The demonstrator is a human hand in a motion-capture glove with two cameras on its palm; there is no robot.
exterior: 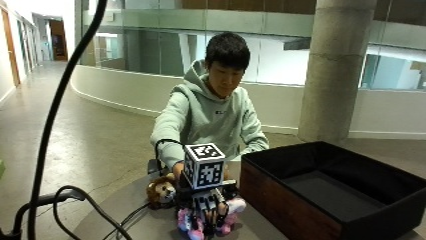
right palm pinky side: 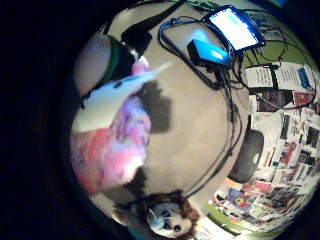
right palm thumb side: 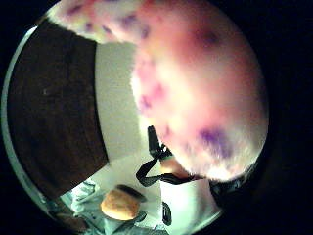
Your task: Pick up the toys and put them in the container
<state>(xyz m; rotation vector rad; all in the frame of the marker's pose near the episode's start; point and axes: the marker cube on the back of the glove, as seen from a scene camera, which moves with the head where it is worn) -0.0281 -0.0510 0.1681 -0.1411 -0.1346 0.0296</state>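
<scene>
Two plush toys were counted: one pink-and-purple speckled plush [exterior: 203,220] and one lion plush [exterior: 162,190]. One container [exterior: 346,200], dark and open-topped, stood on one round table [exterior: 140,220]. On that table also lay one lit tablet [right palm pinky side: 235,26] and one dark mat [right palm pinky side: 247,156].
</scene>
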